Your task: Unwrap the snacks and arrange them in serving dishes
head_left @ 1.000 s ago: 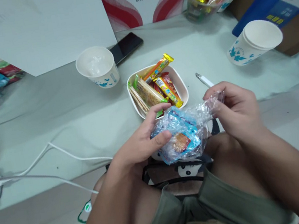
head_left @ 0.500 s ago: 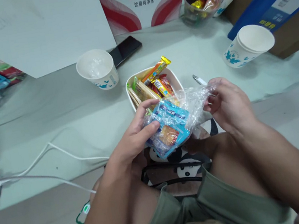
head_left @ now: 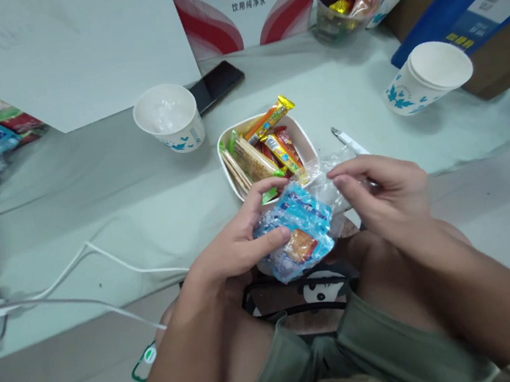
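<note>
My left hand (head_left: 248,238) grips a clear plastic bag (head_left: 327,185) with blue snack packets (head_left: 305,212) inside, its thumb lying across the front. One packet bears a picture of a golden biscuit. The thumb and fingers of my right hand (head_left: 385,192) pinch the gathered loose end of the bag. Just beyond the bag stands a white bowl (head_left: 308,143) holding several wrapped snacks (head_left: 256,155), with yellow, orange, red and green wrappers. The bag overlaps the bowl's near rim from my view.
Paper cups (head_left: 169,117) stand left of the bowl and at the right (head_left: 429,77). A phone (head_left: 220,84) lies behind, a white pen-like item (head_left: 348,140) on the right. White cables (head_left: 141,270) run along the left front edge. Boxes and a tub of sweets (head_left: 338,17) line the back.
My right hand has turned over and come in closer to the packets, now pinching the bag's gathered end. My left hand and the bag have dropped slightly toward me.
</note>
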Tool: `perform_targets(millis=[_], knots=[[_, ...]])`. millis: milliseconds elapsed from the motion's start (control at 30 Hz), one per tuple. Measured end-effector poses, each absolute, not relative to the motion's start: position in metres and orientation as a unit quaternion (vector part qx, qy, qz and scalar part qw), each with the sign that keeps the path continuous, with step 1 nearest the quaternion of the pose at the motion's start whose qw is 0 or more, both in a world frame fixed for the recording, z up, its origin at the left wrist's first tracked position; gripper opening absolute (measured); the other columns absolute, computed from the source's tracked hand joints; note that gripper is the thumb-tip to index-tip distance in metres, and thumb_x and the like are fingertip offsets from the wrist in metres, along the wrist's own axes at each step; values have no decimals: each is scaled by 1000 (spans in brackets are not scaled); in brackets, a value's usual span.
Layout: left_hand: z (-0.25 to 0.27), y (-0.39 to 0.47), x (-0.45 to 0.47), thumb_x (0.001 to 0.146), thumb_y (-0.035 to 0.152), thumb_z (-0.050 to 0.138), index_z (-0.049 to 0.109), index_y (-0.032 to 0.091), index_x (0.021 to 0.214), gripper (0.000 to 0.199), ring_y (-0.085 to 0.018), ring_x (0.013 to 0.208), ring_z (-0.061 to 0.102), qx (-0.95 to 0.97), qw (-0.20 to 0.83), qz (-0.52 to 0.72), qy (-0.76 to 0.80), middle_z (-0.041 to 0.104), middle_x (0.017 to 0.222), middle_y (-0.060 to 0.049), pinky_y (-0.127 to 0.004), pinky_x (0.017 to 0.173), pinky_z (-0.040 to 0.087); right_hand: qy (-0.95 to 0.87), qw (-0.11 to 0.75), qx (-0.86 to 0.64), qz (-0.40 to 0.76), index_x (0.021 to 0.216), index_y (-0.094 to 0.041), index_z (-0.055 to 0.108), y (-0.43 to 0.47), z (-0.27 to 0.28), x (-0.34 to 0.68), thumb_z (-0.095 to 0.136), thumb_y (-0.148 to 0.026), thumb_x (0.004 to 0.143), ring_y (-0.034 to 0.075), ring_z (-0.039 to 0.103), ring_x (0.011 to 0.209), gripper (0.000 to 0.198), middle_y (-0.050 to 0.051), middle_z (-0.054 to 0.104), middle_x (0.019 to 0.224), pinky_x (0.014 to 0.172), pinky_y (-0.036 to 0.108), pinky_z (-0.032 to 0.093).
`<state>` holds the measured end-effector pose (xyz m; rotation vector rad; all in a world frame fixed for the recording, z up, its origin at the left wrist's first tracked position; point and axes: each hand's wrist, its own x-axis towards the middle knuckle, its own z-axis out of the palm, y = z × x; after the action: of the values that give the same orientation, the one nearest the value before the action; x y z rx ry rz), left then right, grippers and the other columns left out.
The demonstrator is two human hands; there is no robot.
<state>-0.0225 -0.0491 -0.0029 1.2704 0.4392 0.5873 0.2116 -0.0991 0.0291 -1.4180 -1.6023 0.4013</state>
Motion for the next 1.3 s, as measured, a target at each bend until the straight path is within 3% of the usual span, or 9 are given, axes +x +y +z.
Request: perform_targets(millis=[167, 333, 533, 633, 700, 800, 1000, 1167, 1300], knots=[[0, -52, -23, 94, 35, 71, 51, 31, 134, 46, -19, 97, 66, 559, 772, 229, 195, 66, 116, -3, -30, 83, 53, -479, 578, -602, 272, 90, -25, 70, -86, 9, 226, 66, -42, 96, 9, 47, 41, 19, -5, 55, 56, 41, 24, 34], [-2, -54, -20, 93, 33, 73, 56, 34, 126, 37, -15, 93, 65, 534, 770, 281, 207, 67, 110, 0, -25, 80, 52, -536, 629, -533, 181, 121, -34, 62, -88, 6, 225, 64, -34, 96, 20, 73, 94, 26, 4, 71, 117, 72, 35, 58], [-6, -54, -11, 90, 40, 76, 50, 36, 128, 46, -19, 101, 70, 451, 776, 387, 213, 67, 120, -1, -27, 79, 57, -806, 428, -407, 27, 132, -28, 59, -110, 19, 199, 71, -40, 91, 31, 65, 124, 45, 10, 71, 127, 101, 50, 51], [-4, -54, -6, 84, 45, 80, 48, 34, 126, 54, -19, 92, 72, 414, 779, 409, 235, 68, 112, -2, -25, 69, 58, -823, 377, -424, -25, 119, -26, 65, -113, 16, 184, 70, -29, 93, 30, 63, 128, 27, 8, 74, 126, 102, 47, 46], [-2, -54, -4, 81, 46, 83, 48, 34, 125, 57, -19, 92, 73, 395, 771, 432, 251, 68, 108, -1, -25, 67, 59, -814, 393, -425, -47, 103, -26, 68, -112, 13, 178, 68, -19, 94, 27, 65, 125, 11, 4, 79, 117, 99, 44, 44], [-1, -52, -3, 77, 46, 86, 48, 35, 123, 60, -23, 103, 73, 369, 753, 472, 274, 67, 108, 0, -29, 75, 62, -815, 421, -393, -61, 92, -25, 69, -112, 11, 175, 65, -14, 95, 21, 69, 111, 13, -2, 81, 95, 93, 40, 42], [-1, -49, -5, 73, 36, 90, 51, 32, 119, 61, -16, 92, 72, 320, 715, 552, 287, 66, 111, 1, -27, 76, 63, -837, 432, -332, -55, 93, -22, 70, -114, 12, 167, 58, -14, 101, 17, 69, 95, 16, -3, 81, 86, 82, 37, 43], [-5, -47, -5, 73, 37, 91, 44, 33, 124, 70, -23, 110, 72, 365, 685, 568, 276, 65, 115, 0, -35, 92, 62, -861, 410, -300, -22, 94, -22, 67, -115, 13, 158, 58, -15, 100, 14, 69, 88, 13, -2, 78, 83, 78, 35, 44], [-11, -44, -10, 76, 32, 89, 39, 35, 127, 71, -19, 102, 73, 398, 674, 557, 276, 64, 118, 0, -32, 90, 62, -854, 413, -317, 15, 105, -22, 63, -116, 12, 160, 57, -13, 96, 13, 60, 71, 14, -1, 72, 82, 64, 33, 41]])
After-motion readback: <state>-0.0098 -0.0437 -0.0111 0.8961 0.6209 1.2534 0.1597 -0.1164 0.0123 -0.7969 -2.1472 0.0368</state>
